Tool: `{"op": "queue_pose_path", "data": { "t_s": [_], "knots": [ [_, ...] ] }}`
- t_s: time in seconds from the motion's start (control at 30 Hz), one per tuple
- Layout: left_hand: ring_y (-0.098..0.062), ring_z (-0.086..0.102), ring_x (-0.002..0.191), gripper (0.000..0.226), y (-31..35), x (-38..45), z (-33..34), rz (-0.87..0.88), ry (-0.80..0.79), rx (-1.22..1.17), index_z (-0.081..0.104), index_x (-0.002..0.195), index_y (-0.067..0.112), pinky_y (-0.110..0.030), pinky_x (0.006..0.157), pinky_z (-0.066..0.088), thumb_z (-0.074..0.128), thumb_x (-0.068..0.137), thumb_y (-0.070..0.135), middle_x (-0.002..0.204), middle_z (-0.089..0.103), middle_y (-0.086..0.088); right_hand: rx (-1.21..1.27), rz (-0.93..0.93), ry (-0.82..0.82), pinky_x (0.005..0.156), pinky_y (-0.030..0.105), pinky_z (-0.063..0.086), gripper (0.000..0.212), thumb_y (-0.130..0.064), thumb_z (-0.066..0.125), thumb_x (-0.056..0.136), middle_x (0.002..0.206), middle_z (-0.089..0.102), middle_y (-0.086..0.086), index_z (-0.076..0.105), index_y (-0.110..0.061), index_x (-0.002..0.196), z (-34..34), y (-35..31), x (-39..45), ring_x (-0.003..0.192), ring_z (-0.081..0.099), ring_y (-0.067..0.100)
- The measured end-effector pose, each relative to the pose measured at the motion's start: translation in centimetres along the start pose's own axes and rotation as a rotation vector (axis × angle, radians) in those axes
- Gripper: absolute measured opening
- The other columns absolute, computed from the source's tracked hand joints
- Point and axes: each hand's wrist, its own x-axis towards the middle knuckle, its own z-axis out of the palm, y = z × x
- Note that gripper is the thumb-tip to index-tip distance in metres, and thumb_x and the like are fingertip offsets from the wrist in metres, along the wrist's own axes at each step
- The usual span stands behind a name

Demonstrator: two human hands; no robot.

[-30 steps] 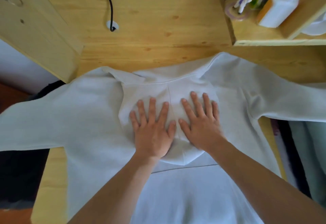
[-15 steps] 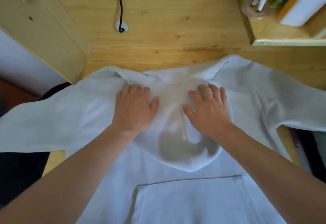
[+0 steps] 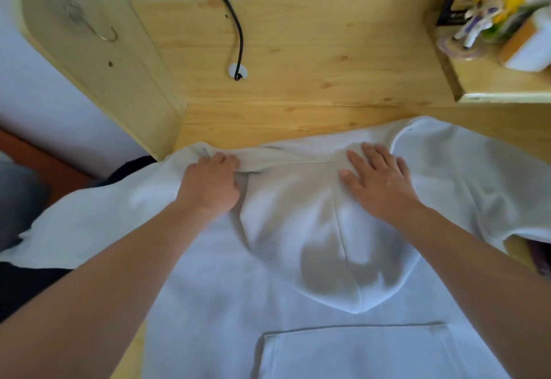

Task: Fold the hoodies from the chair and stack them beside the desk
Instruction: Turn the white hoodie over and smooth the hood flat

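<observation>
While the left hand curls its fingers into the hoodie, the right hand presses flat, fingers spread.

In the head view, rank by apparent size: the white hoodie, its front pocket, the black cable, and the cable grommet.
1. White hoodie, fills most of the lower frame.
2. Front pocket, cut off by the bottom edge and nearest the camera, so it looks enlarged.
3. Black cable, long but thin.
4. Cable grommet, smallest.

Both hands moved apart, from hood centre up to neckline of white cotton hoodie: left hand now curled, gripping collar fold; right hand flat near right shoulder.
</observation>
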Motion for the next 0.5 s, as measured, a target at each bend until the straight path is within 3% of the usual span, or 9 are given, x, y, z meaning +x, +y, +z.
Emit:
{"op": "queue_pose_path", "data": {
  "t_s": [0.1,0.17,0.23,0.3,0.4,0.5],
  "knots": [
    [-0.035,0.053,0.113,0.041,0.0,2.2,-1.3,0.118,0.097,0.199,0.05,0.128,0.021,-0.043,0.087,0.038,0.061,0.089,0.018,0.116,0.059,-0.008,0.04,0.043,0.151,0.119,0.052,0.018,0.055,-0.057,0.022,0.1,0.147,0.043,0.006,0.052,-0.032,0.14,-1.0,-0.5,1.0,0.137,0.036,0.033],
    [-0.034,0.055,0.1,0.035,-0.3,2.6,-0.9,0.232,0.167,0.299,0.06,0.111,0.017,-0.044,0.087,0.037,0.068,0.078,0.011,0.097,0.062,-0.008,-0.041,-0.024,0.267,0.116,0.054,0.023,0.053,-0.051,0.028,0.101,0.138,0.05,0.011,0.056,-0.022,0.134,-1.6,-1.1,2.3,0.127,0.043,0.038],
    [-0.035,0.057,0.085,0.026,-0.6,2.8,-0.1,0.321,0.284,0.311,0.063,0.092,0.01,-0.045,0.085,0.041,0.07,0.069,0.001,0.082,0.059,-0.012,-0.063,-0.161,0.236,0.119,0.05,0.022,0.055,-0.048,0.029,0.102,0.153,0.04,0.013,0.046,-0.019,0.145,-1.8,-1.4,3.6,0.138,0.035,0.038],
    [-0.036,0.055,0.082,0.026,-0.8,3.0,0.2,0.343,0.309,0.305,0.062,0.082,0.007,-0.046,0.08,0.044,0.07,0.061,-0.005,0.082,0.054,-0.014,-0.064,-0.207,0.053,0.123,0.046,0.012,0.064,-0.055,0.019,0.102,0.166,0.018,0.006,0.024,-0.024,0.157,-1.3,-1.6,4.3,0.152,0.013,0.032],
    [-0.035,0.054,0.069,0.033,-1.9,3.7,-0.5,0.287,0.349,0.228,0.058,0.071,0.005,-0.038,0.056,0.038,0.072,0.048,-0.015,0.076,0.052,-0.015,-0.083,-0.118,-0.037,0.123,0.045,0.001,0.073,-0.066,0.008,0.095,0.169,0.0,0.001,0.006,-0.032,0.16,0.1,-1.6,4.7,0.154,-0.002,0.029],
    [-0.031,0.053,0.059,0.03,-2.9,4.7,-1.8,0.245,0.431,0.208,0.056,0.067,0.008,-0.03,0.051,0.025,0.062,0.048,-0.014,0.067,0.05,-0.011,-0.087,-0.024,-0.03,0.123,0.046,-0.001,0.074,-0.07,0.014,0.096,0.168,-0.007,0.002,0.001,-0.035,0.159,0.3,-2.0,5.1,0.154,-0.007,0.032]
  ]
}}
